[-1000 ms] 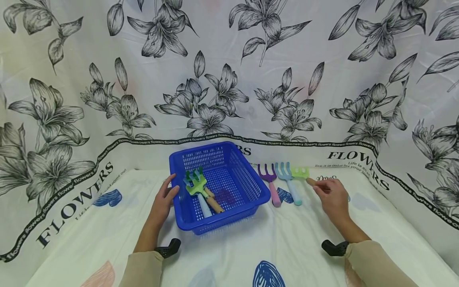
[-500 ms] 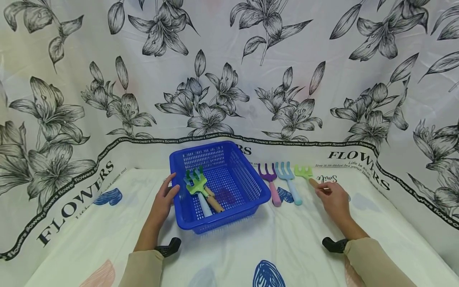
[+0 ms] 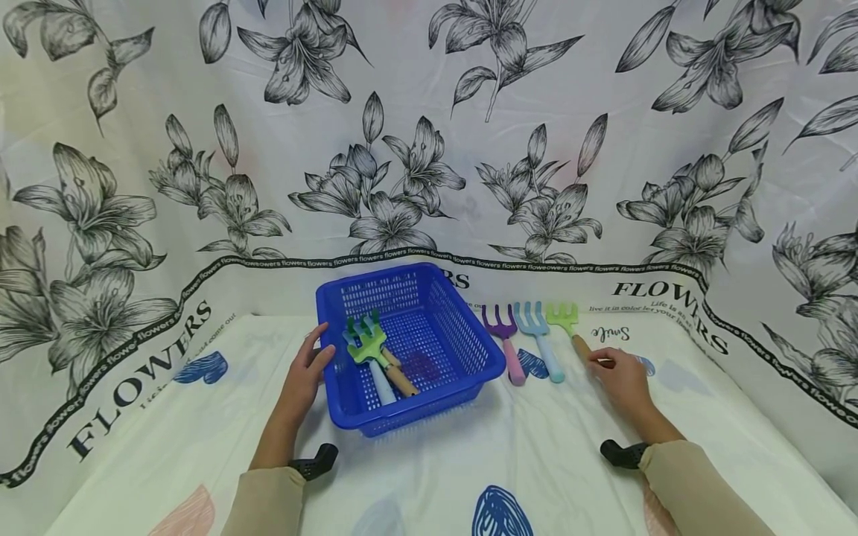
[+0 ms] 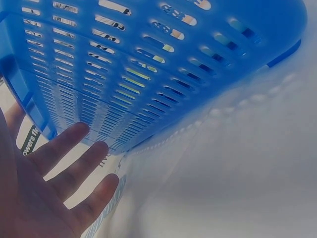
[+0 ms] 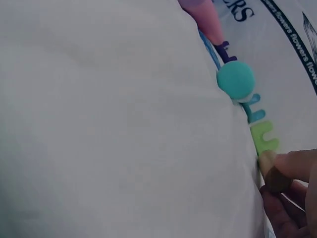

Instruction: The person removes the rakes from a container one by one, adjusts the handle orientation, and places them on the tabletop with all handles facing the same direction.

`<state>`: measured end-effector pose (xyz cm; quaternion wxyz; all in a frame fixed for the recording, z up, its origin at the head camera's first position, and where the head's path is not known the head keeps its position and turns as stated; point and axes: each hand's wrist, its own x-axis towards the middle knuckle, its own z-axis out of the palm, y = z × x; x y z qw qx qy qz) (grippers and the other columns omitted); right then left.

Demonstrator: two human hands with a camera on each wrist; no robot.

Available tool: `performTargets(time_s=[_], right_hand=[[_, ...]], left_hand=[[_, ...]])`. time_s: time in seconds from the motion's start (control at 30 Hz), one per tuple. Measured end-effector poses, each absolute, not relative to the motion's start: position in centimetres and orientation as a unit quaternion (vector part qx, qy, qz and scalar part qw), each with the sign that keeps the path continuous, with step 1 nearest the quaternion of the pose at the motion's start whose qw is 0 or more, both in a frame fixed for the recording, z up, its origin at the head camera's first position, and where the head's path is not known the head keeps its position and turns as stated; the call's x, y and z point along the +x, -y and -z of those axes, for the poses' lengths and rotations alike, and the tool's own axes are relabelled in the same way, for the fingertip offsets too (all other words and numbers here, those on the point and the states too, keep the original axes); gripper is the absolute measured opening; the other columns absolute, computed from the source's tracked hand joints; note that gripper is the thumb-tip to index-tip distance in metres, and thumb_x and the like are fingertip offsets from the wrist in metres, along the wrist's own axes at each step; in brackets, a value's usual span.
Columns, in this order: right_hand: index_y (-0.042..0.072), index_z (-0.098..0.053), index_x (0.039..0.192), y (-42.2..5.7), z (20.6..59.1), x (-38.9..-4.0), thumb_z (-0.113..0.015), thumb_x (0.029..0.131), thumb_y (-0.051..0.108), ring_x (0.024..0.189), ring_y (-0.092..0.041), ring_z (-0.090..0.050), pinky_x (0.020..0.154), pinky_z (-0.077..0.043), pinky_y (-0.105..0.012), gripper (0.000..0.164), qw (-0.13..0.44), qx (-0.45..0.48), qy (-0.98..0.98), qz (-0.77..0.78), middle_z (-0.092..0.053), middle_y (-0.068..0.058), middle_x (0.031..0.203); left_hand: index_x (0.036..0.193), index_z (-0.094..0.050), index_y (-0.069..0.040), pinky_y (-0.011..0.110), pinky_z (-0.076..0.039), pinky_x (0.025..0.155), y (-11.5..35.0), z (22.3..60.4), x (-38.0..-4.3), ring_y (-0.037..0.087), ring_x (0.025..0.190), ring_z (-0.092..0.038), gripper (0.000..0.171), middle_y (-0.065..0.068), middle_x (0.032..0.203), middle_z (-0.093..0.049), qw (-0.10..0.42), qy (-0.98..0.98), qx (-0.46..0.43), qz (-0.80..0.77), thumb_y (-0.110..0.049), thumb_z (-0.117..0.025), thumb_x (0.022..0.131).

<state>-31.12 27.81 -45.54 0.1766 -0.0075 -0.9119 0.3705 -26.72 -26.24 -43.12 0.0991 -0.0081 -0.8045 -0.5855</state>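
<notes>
My right hand [image 3: 623,383] pinches the end of the wooden handle of a green hand rake [image 3: 563,316], which lies at the right of a row. In the right wrist view, thumb and fingers close on that wooden handle [image 5: 276,179]. Beside it lie a blue hand rake [image 3: 539,339] and a purple hand rake [image 3: 504,339] with a pink handle. My left hand [image 3: 307,372] is at the left rim of a blue plastic basket [image 3: 462,327]; in the left wrist view its fingers [image 4: 89,166] are spread, nearly straight. Inside the basket lies another green-headed rake [image 3: 370,346] over other rakes.
A white cloth [image 3: 429,476] with printed hearts covers the surface. Behind it hangs a flower-printed curtain [image 3: 469,186] that meets the cloth just past the rake heads. The basket stands left of the row, close to the purple rake.
The green rake in my right hand has swung straighter, more in line with the row, and my right hand has come slightly nearer. My left hand and the basket stay put.
</notes>
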Motion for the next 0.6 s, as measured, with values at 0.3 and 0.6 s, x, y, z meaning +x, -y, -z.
performTargets(time_s=[0.3, 0.6], right_hand=[[0.003, -0.071, 0.102, -27.80, 45.62, -31.03, -0.069, 0.088, 0.008, 0.094, -0.032, -0.064, 0.073, -0.047, -0.037, 0.016, 0.178, -0.005, 0.915, -0.363, -0.068, -0.018, 0.103], [0.002, -0.069, 0.105, -27.42, 45.20, -30.89, -0.067, 0.089, 0.009, 0.097, -0.034, -0.059, 0.076, -0.046, -0.041, 0.017, 0.150, -0.017, 0.919, -0.364, -0.065, -0.020, 0.107]], left_hand=[[0.155, -0.021, -0.034, 0.061, -0.038, 0.100, 26.21, 43.11, -26.79, 0.044, 0.133, -0.039, 0.061, 0.019, 0.154, -0.030, 0.098, 0.805, -0.006, 0.585, -0.046, -0.044, 0.101], [0.155, -0.021, -0.033, 0.061, -0.038, 0.100, 26.20, 43.00, -26.72, 0.043, 0.133, -0.040, 0.062, 0.019, 0.154, -0.030, 0.099, 0.806, -0.009, 0.583, -0.048, -0.044, 0.100]])
